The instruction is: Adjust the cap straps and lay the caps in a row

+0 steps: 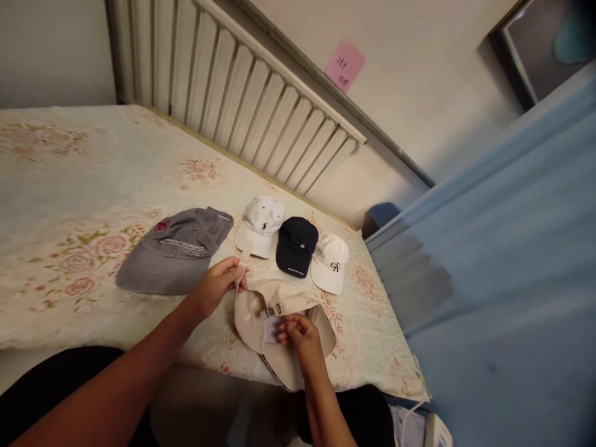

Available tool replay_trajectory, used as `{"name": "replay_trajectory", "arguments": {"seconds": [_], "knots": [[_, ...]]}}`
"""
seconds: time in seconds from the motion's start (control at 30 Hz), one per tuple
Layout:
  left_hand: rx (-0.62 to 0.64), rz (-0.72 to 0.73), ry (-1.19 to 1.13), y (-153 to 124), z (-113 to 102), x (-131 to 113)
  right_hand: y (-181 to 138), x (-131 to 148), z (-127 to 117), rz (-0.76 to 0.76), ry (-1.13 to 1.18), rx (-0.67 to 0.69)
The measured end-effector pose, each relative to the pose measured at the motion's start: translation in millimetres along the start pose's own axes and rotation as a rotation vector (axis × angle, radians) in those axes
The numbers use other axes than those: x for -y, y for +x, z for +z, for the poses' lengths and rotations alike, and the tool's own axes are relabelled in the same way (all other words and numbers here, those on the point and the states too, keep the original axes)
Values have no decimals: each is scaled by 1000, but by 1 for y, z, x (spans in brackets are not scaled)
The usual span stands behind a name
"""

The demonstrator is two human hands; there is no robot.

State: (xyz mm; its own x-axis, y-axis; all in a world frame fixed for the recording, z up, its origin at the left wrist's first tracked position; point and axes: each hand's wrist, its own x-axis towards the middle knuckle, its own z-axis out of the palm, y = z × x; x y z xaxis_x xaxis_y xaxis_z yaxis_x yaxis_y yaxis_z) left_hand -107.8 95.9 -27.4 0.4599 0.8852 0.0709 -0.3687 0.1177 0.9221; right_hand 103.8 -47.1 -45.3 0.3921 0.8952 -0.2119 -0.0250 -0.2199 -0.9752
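Observation:
A beige baseball cap (251, 320) lies tipped over near the bed's front edge, its inside facing me and a metal buckle (270, 312) showing at its opening. My left hand (222, 279) pinches the cap's strap (245, 252), whose end sticks up past the fingertips. Over the cap's opening is my right hand (300, 335), its fingers curled and pressed together close to a pale label (272, 329). What those fingers hold, if anything, I cannot make out.
A grey cap (179, 251) lies to the left. Beyond the beige cap sit a white cap (261, 226), a dark navy cap (297, 245) and another white cap (331, 264). A radiator (242, 93) lines the wall behind the floral bed sheet (69, 198). At right hangs a blue curtain (503, 248).

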Motion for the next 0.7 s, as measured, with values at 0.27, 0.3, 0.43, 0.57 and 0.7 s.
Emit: {"name": "replay_trajectory", "arguments": {"seconds": [0.27,0.3,0.43,0.57,0.7], "knots": [[-319,-5,244,-19,-1,8,-26,-16,-78,-243,-405,-553],[-351,-1,268,-23,-3,9,-28,-21,-85,-230,-428,-625],[-495,41,470,-36,-7,14,-30,-36,-106,-179,-430,-706],[-695,247,874,-54,8,9,-30,-45,-112,-134,-403,-468],[-574,538,1122,-72,50,12,-31,-52,-112,-147,-402,-305]]}}
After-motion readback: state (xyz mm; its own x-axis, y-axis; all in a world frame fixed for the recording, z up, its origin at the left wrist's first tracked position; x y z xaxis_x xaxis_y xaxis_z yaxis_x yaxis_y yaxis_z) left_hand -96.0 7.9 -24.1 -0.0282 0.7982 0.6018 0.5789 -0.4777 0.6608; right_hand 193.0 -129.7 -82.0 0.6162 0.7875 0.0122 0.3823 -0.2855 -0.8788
